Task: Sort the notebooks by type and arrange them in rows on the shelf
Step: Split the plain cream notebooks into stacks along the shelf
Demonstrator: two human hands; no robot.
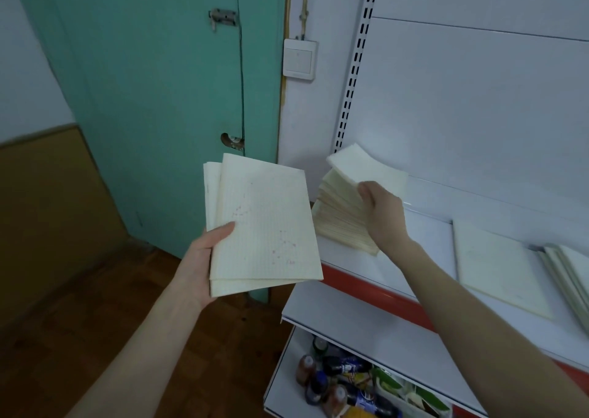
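My left hand (204,258) grips a few pale notebooks (264,223) with squared-grid covers, held in the air left of the shelf. My right hand (381,208) reaches over a tall stack of cream notebooks (342,223) at the left end of the white shelf (424,236) and pinches the topmost one (366,167), which is lifted and bent upward. A single flat notebook (500,267) lies farther right on the shelf. More notebooks (570,277) overlap at the right edge of the view.
The shelf has a red front strip (376,293) and a perforated upright (353,66). A lower shelf (344,382) holds several bottles and packets. A green door (159,98) and a wall switch (299,59) stand to the left, over a dark wooden floor.
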